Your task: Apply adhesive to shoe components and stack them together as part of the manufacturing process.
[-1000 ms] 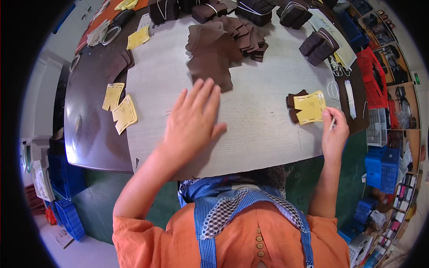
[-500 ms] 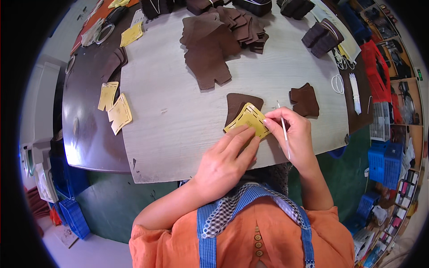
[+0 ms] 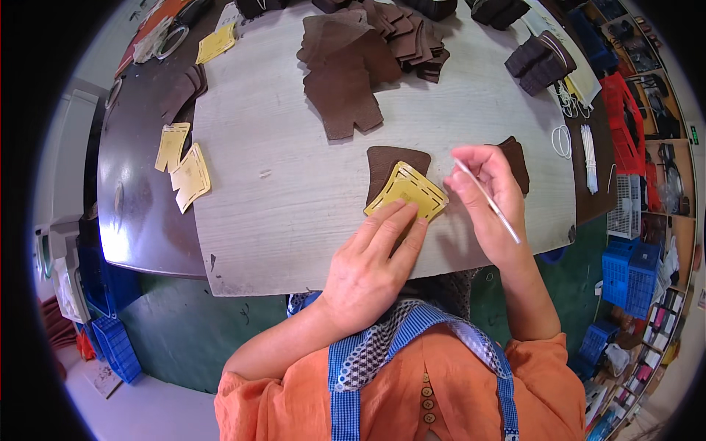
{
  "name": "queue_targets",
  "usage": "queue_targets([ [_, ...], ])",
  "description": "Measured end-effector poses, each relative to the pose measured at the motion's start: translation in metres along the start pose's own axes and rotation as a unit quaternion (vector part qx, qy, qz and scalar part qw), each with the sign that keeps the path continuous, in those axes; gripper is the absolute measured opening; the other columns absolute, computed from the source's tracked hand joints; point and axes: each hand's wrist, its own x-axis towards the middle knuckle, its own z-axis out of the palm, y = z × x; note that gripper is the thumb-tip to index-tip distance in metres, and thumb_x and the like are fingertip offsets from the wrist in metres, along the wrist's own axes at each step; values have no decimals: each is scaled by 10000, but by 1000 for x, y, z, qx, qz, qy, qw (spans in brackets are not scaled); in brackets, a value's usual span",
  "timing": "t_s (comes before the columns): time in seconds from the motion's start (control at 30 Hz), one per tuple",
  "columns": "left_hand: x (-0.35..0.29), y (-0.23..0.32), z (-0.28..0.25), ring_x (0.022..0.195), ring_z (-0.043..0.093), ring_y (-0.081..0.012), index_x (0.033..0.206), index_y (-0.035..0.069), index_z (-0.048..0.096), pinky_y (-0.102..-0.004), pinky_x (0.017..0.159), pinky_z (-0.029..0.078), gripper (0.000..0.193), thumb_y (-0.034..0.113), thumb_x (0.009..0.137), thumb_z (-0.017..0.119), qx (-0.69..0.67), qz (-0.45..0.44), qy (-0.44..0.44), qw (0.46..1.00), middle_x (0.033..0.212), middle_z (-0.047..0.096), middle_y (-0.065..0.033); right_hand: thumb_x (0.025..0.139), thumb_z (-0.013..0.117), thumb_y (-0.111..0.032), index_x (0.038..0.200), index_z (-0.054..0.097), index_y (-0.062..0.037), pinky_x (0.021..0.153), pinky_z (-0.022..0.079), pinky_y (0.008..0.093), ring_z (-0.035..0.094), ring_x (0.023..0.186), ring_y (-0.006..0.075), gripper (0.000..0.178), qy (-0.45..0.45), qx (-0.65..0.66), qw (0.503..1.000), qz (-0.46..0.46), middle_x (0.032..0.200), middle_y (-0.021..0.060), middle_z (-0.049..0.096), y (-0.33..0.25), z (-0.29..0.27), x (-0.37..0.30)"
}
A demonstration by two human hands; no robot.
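Under the outstretched fingers of my left hand (image 3: 373, 257) lies a yellow template (image 3: 407, 189) with dashed slots along its edges. It covers part of a dark brown leather piece (image 3: 393, 158) on the pale board. To the right, my right hand (image 3: 491, 198) is raised off the template and closed round a thin white marking pen (image 3: 488, 200), which slants across the palm. Partly hidden behind that hand is another small stack of brown leather pieces (image 3: 517, 163).
A large pile of brown leather pieces (image 3: 342, 81) lies at the far middle of the board (image 3: 250, 220). More yellow templates (image 3: 191, 176) rest at its left edge. Tied dark bundles (image 3: 540, 62) stand far right, near white cord (image 3: 561, 140) and a bundle of white pens (image 3: 588, 158).
My right hand has lifted away from the template's right corner toward the right, and the pen has tilted over. My left hand stays on the template. The view has shifted slightly.
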Motion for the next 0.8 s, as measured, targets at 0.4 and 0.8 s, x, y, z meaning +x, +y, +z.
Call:
queue_targets([
  [0.4, 1, -1, 0, 1262, 629, -306, 1240, -7, 706, -381, 992, 565, 440, 71, 808, 670, 4, -11, 8, 1000, 1307, 640, -148, 1069, 642, -198, 1071, 694, 16, 751, 534, 264, 652, 855, 102, 220, -40, -43, 998, 18, 969, 70, 701, 1, 1, -1],
  [0.8, 4, 0, -4, 1230, 653, -261, 1196, 14, 712, -345, 934, 582, 402, 80, 800, 680, 26, -14, 1, 1000, 1277, 652, -114, 1036, 619, -178, 970, 708, -27, 728, 525, 428, 672, 801, 353, 188, -58, -268, 953, -129, 884, 148, 692, 4, 16, 13],
])
